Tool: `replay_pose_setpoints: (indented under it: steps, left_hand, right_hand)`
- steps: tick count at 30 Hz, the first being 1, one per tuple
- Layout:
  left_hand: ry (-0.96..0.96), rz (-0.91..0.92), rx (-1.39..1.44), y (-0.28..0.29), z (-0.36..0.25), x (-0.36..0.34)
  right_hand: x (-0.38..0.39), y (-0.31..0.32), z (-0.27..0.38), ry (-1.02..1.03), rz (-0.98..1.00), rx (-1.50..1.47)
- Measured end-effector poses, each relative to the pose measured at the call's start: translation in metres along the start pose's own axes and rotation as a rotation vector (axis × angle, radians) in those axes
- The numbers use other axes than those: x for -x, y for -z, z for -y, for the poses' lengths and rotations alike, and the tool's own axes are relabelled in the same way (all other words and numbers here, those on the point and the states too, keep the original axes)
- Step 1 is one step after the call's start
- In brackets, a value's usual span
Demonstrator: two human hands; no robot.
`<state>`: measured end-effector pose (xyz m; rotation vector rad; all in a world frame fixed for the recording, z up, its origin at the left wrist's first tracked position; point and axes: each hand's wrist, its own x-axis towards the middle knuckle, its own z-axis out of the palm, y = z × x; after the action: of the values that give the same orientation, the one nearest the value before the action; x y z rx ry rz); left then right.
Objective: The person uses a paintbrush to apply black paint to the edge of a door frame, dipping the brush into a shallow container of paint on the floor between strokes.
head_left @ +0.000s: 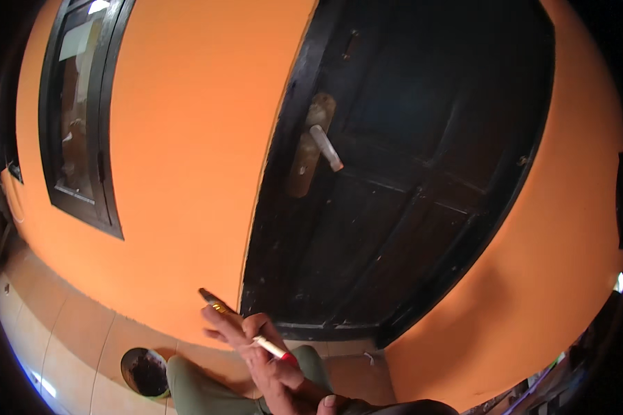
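Note:
My left hand (263,353) is closed on a paintbrush near the bottom centre, with some fingers extended along it. Its dark tip and gold band (216,301) point up and left, and its pale, red-ended handle lies across the hand. A thumb of what looks like my right hand (329,406) shows at the lower edge; the other fingers are hidden. A round container (145,372) with dark contents sits on the floor to the left. My green-trousered legs (194,391) are folded beneath the hands.
An orange wall (180,138) surrounds a dark panelled door (408,207) with a metal handle (323,144). A dark-framed window (83,124) is at upper left. The tiled floor (55,318) runs along the wall's foot, and mixed clutter (533,387) shows at far lower right.

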<state>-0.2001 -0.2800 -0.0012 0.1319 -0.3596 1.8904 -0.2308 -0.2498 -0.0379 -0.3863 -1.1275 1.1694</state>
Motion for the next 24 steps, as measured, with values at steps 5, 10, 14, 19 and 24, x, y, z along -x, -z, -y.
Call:
replay_pose_setpoints:
  steps: [5, 10, 14, 19, 24]
  left_hand:
    - [-0.020, -0.077, 0.385, -0.009, -0.007, -0.018]
    - [-0.062, 0.270, -0.404, -0.061, -0.058, -0.041]
    - [-0.267, 0.514, -0.973, -0.101, -0.068, -0.051]
    - [-0.105, 0.843, -1.192, -0.081, 0.002, 0.015]
    - [0.069, 0.934, -1.280, -0.065, 0.003, 0.012]
  right_hand:
    - [-0.008, -0.007, 0.017, -0.029, -0.022, -0.144]
    - [-0.050, 0.002, 0.106, 0.427, 0.044, 0.109]
    - [-0.057, 0.004, 0.158, 0.759, 0.102, 0.139]
    - [-0.023, 0.022, 0.121, 0.706, 0.039, -0.021]
    - [-0.005, 0.038, 0.114, 0.582, -0.137, 0.015]
